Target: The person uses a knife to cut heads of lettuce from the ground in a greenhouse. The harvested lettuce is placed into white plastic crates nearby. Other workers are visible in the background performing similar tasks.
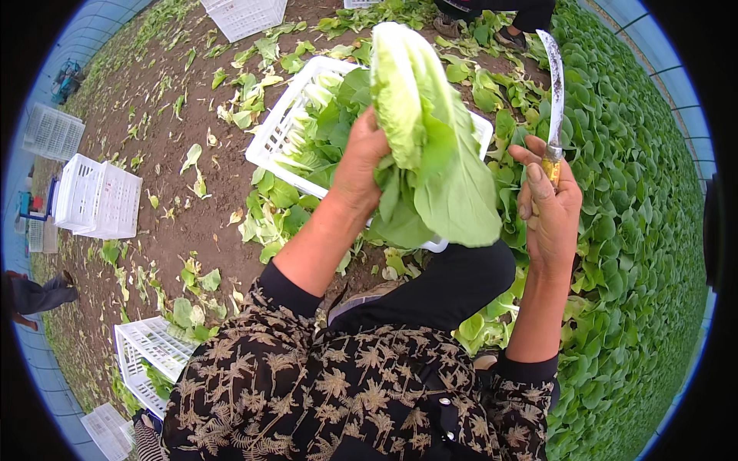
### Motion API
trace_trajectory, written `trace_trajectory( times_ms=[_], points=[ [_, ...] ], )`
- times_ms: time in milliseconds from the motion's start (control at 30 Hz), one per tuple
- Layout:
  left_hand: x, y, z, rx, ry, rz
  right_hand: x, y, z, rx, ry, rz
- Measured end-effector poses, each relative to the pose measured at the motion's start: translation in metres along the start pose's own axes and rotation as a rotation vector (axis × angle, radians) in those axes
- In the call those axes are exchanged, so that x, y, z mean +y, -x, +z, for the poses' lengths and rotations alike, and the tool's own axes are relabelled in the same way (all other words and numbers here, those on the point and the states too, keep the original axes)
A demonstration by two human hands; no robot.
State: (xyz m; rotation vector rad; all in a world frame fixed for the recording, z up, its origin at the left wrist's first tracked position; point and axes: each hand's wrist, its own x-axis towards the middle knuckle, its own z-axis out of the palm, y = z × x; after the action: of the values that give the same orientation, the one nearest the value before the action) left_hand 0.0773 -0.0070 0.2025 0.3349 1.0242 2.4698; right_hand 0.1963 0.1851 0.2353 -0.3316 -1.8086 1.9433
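Observation:
My left hand point(363, 155) grips a head of leafy green cabbage point(429, 138), its pale stalks turned up and its broad leaves hanging down. Behind it on the soil is a white slatted plastic crate point(268, 147) with more cut greens point(323, 118) in it. The held head hides much of the crate's right part. In my right hand point(548, 196) is a curved harvesting knife point(556, 98), its yellow handle between thumb and fingers. The blade points up, stained with dark specks, and is apart from the cabbage.
Dense growing greens point(622, 259) fill the right side. Discarded leaves point(282, 201) litter the soil around the crate. White crates point(121, 199) stand at left, and another crate point(153, 346) holding greens lies lower left. A person's legs point(527, 20) are at the top; another person point(43, 294) is far left.

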Motion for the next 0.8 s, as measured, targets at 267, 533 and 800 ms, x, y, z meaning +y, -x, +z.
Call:
trace_trajectory(
  times_ms=[267, 533, 800],
  points=[
    [0.025, -0.123, -0.16, 0.804, -0.392, 0.16, 0.037, 0.01, -0.05, 0.184, 0.018, 0.205],
    [-0.046, -0.232, -0.173, 1.663, -0.768, -0.38, 0.06, 0.04, -0.121, 0.442, 0.095, 0.328],
    [-0.153, -0.277, -0.25, 1.923, -1.244, -0.475, 0.107, 0.08, -0.156, 0.644, 0.139, 0.514]
  ],
)
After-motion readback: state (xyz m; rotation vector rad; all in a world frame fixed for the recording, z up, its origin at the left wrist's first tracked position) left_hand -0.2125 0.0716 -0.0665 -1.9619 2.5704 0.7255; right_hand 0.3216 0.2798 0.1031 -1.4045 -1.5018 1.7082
